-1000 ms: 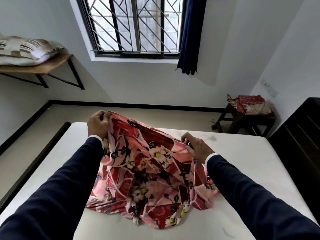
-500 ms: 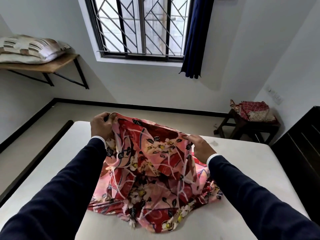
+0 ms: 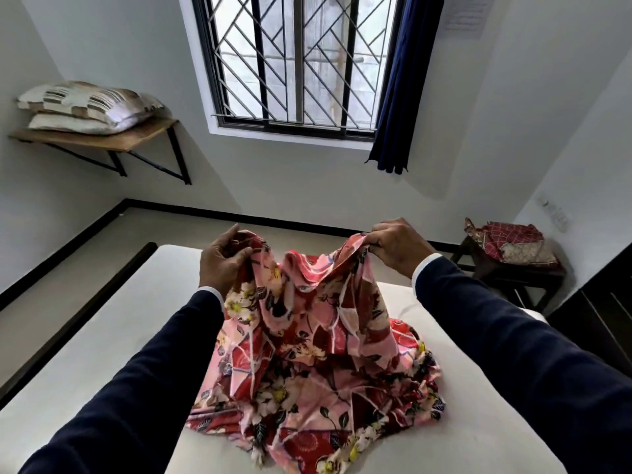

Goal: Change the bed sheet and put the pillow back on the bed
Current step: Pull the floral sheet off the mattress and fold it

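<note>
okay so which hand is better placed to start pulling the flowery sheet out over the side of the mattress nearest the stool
Probably the right hand. It already grips the floral sheet's top edge on the stool side, with bare mattress beyond it. The left hand holds the opposite end, toward the shelf wall.

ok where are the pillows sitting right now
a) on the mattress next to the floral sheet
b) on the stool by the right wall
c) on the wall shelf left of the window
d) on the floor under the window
c, the two stacked pillows lie on the wooden wall shelf left of the window, off the bare mattress.
</note>
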`<action>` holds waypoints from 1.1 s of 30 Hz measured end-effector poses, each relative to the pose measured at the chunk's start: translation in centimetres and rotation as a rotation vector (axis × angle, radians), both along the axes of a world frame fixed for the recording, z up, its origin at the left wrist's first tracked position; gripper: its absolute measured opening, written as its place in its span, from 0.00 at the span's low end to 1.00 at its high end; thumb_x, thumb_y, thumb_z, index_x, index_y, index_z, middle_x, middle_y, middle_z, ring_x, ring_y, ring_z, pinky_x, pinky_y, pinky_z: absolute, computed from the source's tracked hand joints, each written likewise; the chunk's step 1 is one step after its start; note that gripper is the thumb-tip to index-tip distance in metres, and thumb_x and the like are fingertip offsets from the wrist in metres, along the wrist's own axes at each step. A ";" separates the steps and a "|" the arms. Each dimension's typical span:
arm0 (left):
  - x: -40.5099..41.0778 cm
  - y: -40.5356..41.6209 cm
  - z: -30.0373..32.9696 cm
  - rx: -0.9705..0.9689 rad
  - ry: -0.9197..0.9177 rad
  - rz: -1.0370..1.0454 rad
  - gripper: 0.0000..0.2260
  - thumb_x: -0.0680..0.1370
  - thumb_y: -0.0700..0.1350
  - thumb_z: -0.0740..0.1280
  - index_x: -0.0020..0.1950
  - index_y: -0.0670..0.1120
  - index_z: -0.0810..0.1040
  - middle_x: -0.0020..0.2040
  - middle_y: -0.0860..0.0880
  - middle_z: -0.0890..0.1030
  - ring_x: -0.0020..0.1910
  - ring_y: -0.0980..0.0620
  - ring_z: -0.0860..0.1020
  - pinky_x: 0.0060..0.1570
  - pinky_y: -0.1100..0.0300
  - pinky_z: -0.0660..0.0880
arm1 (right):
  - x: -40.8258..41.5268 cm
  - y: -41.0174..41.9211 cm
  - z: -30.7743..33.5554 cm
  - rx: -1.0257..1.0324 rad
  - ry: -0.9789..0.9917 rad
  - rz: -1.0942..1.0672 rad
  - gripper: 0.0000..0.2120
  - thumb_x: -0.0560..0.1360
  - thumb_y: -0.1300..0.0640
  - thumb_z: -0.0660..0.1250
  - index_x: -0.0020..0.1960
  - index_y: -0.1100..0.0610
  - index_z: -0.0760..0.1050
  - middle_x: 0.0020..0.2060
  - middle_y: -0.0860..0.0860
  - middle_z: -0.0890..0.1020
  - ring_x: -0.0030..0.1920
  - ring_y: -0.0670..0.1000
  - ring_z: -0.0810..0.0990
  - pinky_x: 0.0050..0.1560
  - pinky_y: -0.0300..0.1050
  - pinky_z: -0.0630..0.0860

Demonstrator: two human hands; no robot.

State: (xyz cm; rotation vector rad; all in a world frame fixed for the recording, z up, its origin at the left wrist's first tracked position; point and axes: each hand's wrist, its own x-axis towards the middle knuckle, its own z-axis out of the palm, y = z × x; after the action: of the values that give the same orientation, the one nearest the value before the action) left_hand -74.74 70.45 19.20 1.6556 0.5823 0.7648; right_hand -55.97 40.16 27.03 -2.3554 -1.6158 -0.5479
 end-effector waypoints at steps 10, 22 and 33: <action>-3.0 -7.9 -1.4 -0.042 0.069 -0.239 0.45 0.68 0.40 0.78 0.80 0.49 0.59 0.63 0.45 0.79 0.58 0.52 0.82 0.57 0.52 0.81 | -1.3 1.6 1.8 -0.271 0.255 -0.164 0.09 0.76 0.55 0.68 0.51 0.55 0.85 0.45 0.53 0.86 0.48 0.56 0.83 0.49 0.42 0.72; 1.3 -17.6 -2.4 -0.027 0.173 -0.302 0.58 0.62 0.57 0.81 0.82 0.55 0.47 0.80 0.50 0.60 0.77 0.52 0.62 0.75 0.47 0.65 | -5.1 3.6 2.4 -0.070 0.334 -0.076 0.08 0.73 0.51 0.68 0.39 0.55 0.82 0.33 0.49 0.82 0.34 0.50 0.77 0.36 0.38 0.67; 0.0 -14.8 -4.2 0.007 0.254 -0.405 0.52 0.68 0.36 0.74 0.82 0.59 0.47 0.78 0.45 0.63 0.70 0.47 0.73 0.60 0.51 0.79 | -4.3 1.8 3.5 0.024 0.484 -0.107 0.08 0.74 0.56 0.70 0.46 0.58 0.86 0.38 0.52 0.85 0.38 0.51 0.81 0.42 0.43 0.78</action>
State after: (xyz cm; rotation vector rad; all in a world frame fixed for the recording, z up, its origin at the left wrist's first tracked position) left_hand -74.72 55.68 15.01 1.8142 0.3979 0.2641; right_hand -60.28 41.98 30.51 -2.3271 -1.2616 -0.0043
